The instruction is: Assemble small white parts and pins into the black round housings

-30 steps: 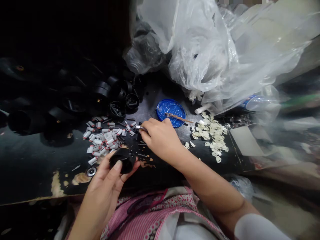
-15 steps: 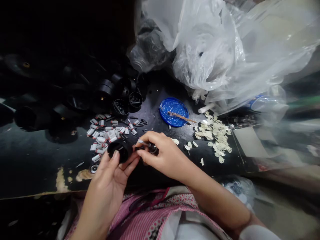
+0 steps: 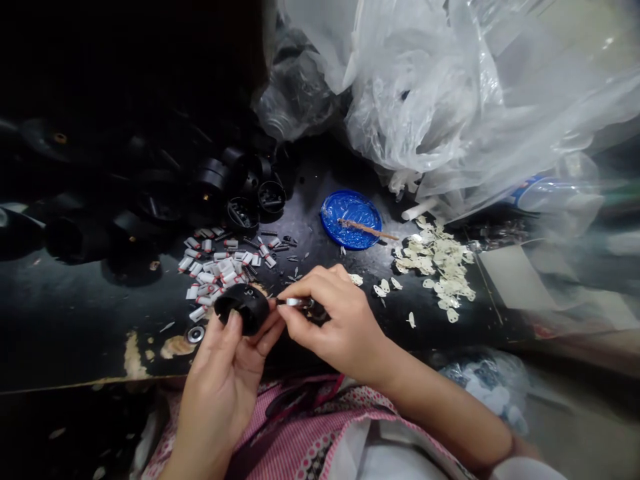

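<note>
My left hand (image 3: 227, 363) is closed around a black round plastic housing (image 3: 257, 308), its open mouth tilted toward me and a small hole showing on its upper wall. Just right of the housing, my right hand (image 3: 340, 317) pinches a small tool (image 3: 299, 303) with a shiny metal part and a dark end; its exact kind is unclear. The fingertips of both hands nearly meet beside the housing's wall. Behind the housing lies a pile of small white-grey cylinders with red ends (image 3: 223, 270), mixed with dark springs (image 3: 269, 233).
A blue lid (image 3: 333, 220) holding a brown stick (image 3: 373, 231) lies mid-table. Cream-coloured flat pieces (image 3: 440, 260) are heaped to its right. More black housings (image 3: 207, 177) crowd the left back. Clear plastic bags (image 3: 415, 100) fill the back right. A metal ring (image 3: 195, 334) lies near the front edge.
The housing has tilted, so its outer wall and small hole now show. In my right hand the tool has turned, exposing its shiny part. The view has shifted slightly.
</note>
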### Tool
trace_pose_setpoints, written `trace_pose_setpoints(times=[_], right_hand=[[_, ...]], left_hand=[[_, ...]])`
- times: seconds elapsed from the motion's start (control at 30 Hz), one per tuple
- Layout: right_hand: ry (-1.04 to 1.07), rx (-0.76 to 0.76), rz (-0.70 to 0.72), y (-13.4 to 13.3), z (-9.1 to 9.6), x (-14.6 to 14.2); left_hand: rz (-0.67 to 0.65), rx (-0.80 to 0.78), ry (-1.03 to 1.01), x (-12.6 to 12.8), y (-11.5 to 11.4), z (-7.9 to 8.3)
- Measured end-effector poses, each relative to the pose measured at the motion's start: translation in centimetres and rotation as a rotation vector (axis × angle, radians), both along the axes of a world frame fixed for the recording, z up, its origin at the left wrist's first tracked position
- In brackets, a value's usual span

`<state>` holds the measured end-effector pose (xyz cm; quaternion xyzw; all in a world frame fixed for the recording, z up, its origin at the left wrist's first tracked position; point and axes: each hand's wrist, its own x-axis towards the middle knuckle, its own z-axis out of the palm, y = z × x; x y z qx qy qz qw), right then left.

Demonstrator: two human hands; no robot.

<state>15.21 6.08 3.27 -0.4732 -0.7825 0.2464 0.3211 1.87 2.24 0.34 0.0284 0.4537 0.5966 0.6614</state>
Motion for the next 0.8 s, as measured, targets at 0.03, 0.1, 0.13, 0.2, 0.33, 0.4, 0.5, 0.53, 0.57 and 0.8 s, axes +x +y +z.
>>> trace_pose_setpoints(times=[0.03, 0.1, 0.13, 0.2, 0.33, 0.4, 0.5, 0.53, 0.57, 0.8], right_hand=[[0.047, -0.026, 0.018, 0.0, 0.4, 0.1], [0.117, -0.046, 0.065, 0.1, 1.1, 0.1], [0.127, -0.035, 0.086, 0.1, 1.4, 0.2], [0.110, -0.005, 0.099, 0.2, 1.7, 0.2], [0.090, -0.001, 0.069, -0.2, 1.5, 0.1], [0.103, -0.001, 0.068, -0.4, 1.3, 0.2], [0.140, -0.032, 0.120, -0.4, 1.5, 0.4], [0.162, -0.070, 0.144, -0.3, 1.7, 0.5], [0.191, -0.132, 0.164, -0.2, 1.9, 0.6], [0.294, -0.530, 0.148, 0.0, 2.7, 1.1]], left_hand=[[-0.024, -0.002, 0.013, 0.0, -0.1, 0.1], [-0.073, -0.018, 0.037, -0.1, -0.4, 0.4], [-0.092, -0.028, 0.043, 0.0, -0.5, 0.5], [-0.116, -0.042, 0.044, 0.0, -0.8, 0.6], [-0.131, -0.046, 0.063, 0.1, -1.1, 0.2], [-0.134, -0.041, 0.085, 0.1, -1.2, 0.1], [-0.125, -0.018, 0.085, 0.0, -1.3, 0.0], [-0.129, -0.012, 0.073, 0.0, -1.3, 0.1], [-0.144, -0.006, 0.056, -0.2, -1.3, 0.1], [-0.278, -0.067, 0.034, -0.9, -0.9, 0.7]])
